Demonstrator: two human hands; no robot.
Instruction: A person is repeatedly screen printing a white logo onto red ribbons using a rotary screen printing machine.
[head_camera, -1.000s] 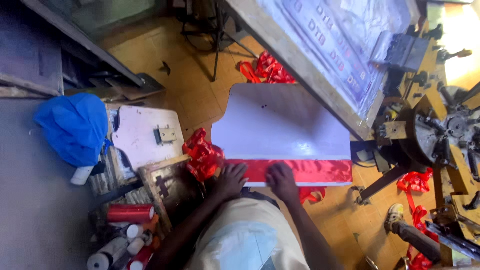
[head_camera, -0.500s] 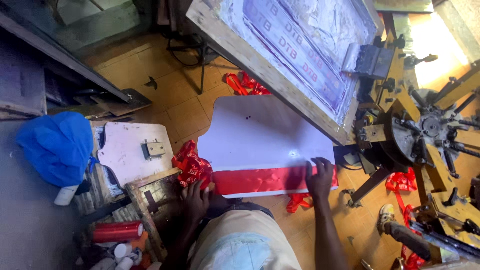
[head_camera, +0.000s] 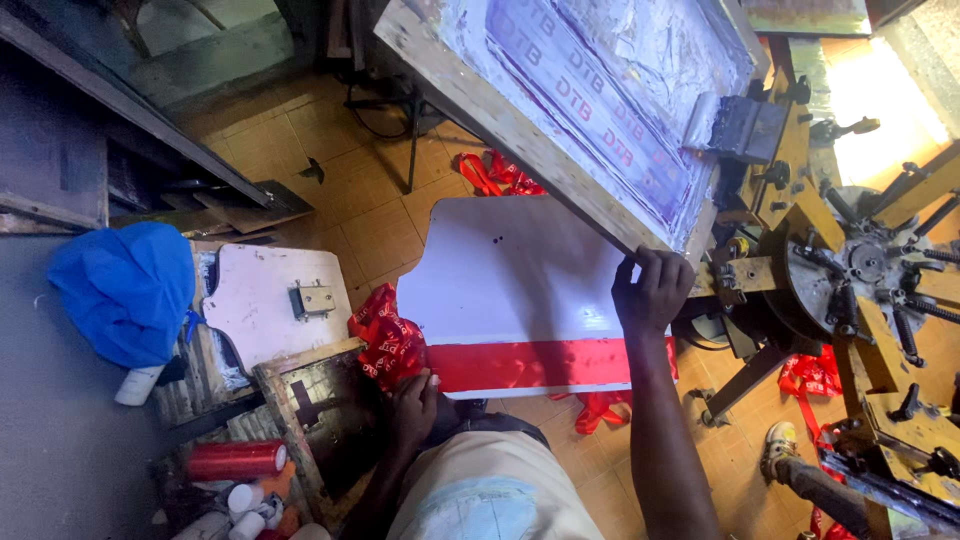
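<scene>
From the head view, you're standing over the white printing board (head_camera: 520, 290) with both hands spread wide apart along it. Your left hand (head_camera: 413, 395) is resting at the near left corner of the board, fingers curled down onto the end of the red ribbon strip (head_camera: 545, 365), pressing rather than gripping it. That strip is lying flat along the board's near edge, its long axis running left to right from one hand toward the other.

Your right hand (head_camera: 655, 295) is reaching up at the far right side of the board, fingers hooked over the lower edge of the tilted wooden printing screen (head_camera: 580, 110), clenched on its frame. The screen is hanging raised above the board's far edge, sloping away from you.

So the strip is lying just below and between your hands, and the left one is plainly the nearer, already touching it; the right is busy with the frame, well clear of the ribbon.

A bunch of loose red ribbons (head_camera: 388, 335) is piling up just beside the board's left edge, close to your left hand. Further left, a blue cloth (head_camera: 125, 290) is sitting apart.
</scene>
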